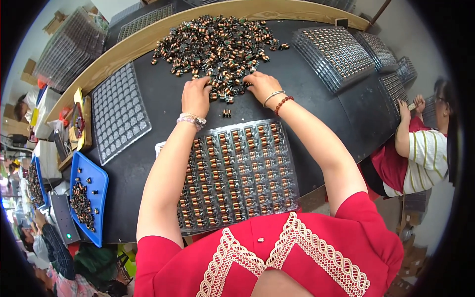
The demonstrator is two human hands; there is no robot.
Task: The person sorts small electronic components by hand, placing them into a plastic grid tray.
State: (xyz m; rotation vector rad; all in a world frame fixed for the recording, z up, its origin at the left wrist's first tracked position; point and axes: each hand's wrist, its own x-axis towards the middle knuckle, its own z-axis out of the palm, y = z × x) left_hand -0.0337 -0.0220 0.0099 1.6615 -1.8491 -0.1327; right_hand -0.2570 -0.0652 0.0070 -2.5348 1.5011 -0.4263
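A large heap of small copper-wound coils (217, 44) lies on the black table. My left hand (196, 96) is at the heap's near left edge, fingers curled against the coils. Across from it, my right hand (263, 88) has thumb and fingers drawn together at the near right edge. What either set of fingertips grips is too small and covered to make out. One coil group (226, 113) lies apart, just in front of the heap. Below my wrists sits a clear plastic tray (296, 190) with coils in rows; cells at its middle right look paler.
An unfilled clear tray (121, 111) lies at left. Nearby is a blue bin (101, 198) holding loose coils. Stacked filled trays (336, 54) stand at far right. A wooden rail (143, 47) borders the table. Another person (420, 148) works at right.
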